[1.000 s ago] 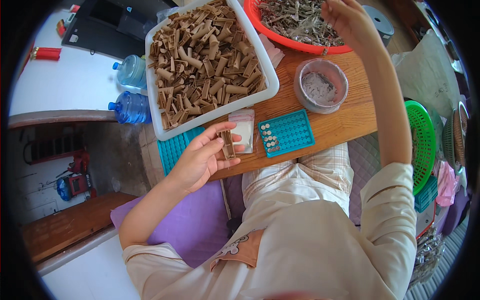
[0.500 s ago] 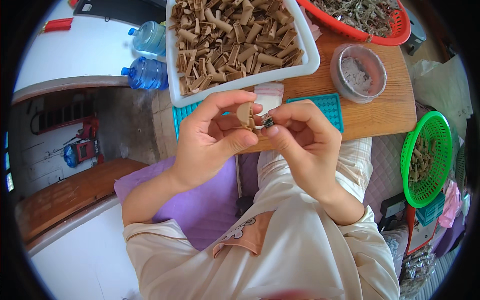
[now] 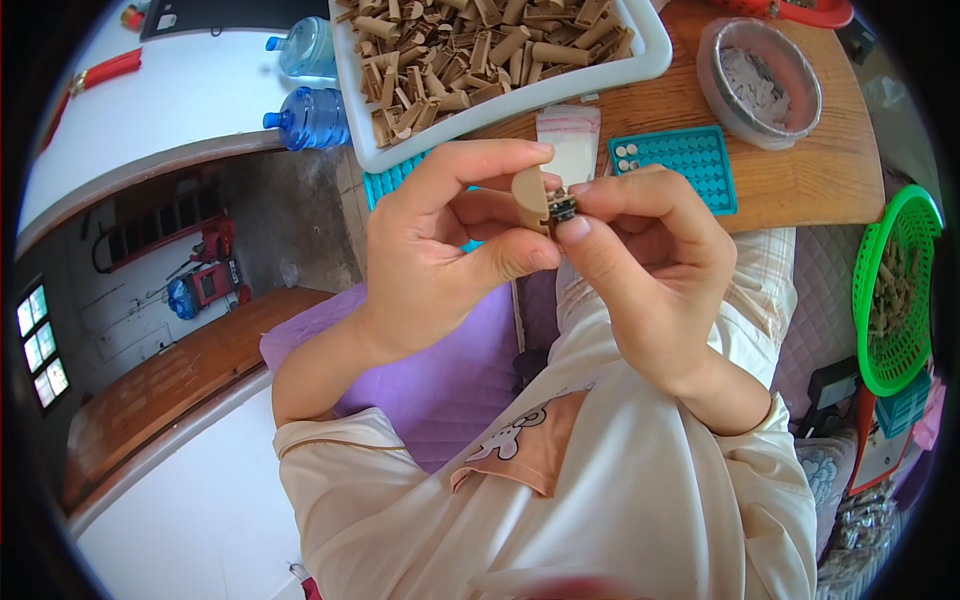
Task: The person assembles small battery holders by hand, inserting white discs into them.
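Between the thumb and fingers of my left hand (image 3: 440, 235) is a tan plastic shell piece (image 3: 529, 197) with a rounded side, its open side facing right. My right hand (image 3: 650, 250) pinches a small dark circuit board (image 3: 562, 207) with some metallic parts, up against the shell's open side. Whether the board sits inside the shell is hard to make out. Beyond the hands, a white tray (image 3: 655, 55) holds a heap of similar tan plastic pieces.
On the wooden table (image 3: 835, 150) are a teal compartment tray (image 3: 712, 170) with a few round pale discs, a plastic-lined bowl (image 3: 805, 125) of whitish bits and a clear bag (image 3: 568, 130). A green basket (image 3: 865, 330) stands at right, blue water bottles (image 3: 312, 120) at far left.
The circuit board has come from a little apart to right against the tan shell's open side. The shell has turned slightly, and the whole view has shifted.
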Demonstrator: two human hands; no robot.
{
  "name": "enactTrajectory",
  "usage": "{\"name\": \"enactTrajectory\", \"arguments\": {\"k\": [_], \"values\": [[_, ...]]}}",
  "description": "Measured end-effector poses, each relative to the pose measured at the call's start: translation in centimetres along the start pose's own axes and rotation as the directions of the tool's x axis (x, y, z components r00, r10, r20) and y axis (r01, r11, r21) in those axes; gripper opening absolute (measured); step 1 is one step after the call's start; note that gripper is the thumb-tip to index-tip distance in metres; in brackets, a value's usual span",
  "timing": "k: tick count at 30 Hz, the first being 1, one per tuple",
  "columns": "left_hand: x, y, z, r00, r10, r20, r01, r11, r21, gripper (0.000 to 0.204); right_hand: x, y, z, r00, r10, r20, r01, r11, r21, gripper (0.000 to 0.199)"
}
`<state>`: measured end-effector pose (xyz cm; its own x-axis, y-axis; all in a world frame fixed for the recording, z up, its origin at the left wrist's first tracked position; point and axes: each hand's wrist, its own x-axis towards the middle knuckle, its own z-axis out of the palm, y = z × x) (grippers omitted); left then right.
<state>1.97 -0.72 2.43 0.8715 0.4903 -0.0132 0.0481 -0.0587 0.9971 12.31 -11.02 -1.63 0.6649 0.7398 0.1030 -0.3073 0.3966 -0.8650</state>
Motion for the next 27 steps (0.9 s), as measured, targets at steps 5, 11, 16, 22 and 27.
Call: {"name": "enactTrajectory", "arguments": {"k": [5,11,16,22,27], "values": [[0.1,-0.4,0.1,0.998,0.069,-0.002,-0.069,0.997,0.033,0.045,-0.3,0.1,0.2,0.992,0.122,-0.018,-0.118,0.982,0.148,0.013],[-0.3,-0.2,0.1,0.998,0.059,0.026,-0.06,0.998,0.02,0.047,-0.5,1.1,-1.0,0.942,-0.279,0.187,0.327,0.889,-0.32,0.022],[-0.3,-0.1,0.6,0.996,0.078,0.04,-0.082,0.993,0.086,0.046,-1.1,0.9,0.3,0.988,-0.125,-0.089,0.114,0.986,-0.121,0.016],[-0.5,0.2,0.9,0.999,0.039,-0.037,-0.038,0.999,0.031,0.046,-0.9,-0.4,0.0,0.993,0.116,-0.02,-0.115,0.993,0.028,0.011],[-0.1,0.8,0.6,0.997,0.075,0.034,-0.081,0.972,0.222,0.045,-0.5,-1.6,-1.5,0.963,0.218,0.159,-0.211,0.976,-0.058,0.01]]}}
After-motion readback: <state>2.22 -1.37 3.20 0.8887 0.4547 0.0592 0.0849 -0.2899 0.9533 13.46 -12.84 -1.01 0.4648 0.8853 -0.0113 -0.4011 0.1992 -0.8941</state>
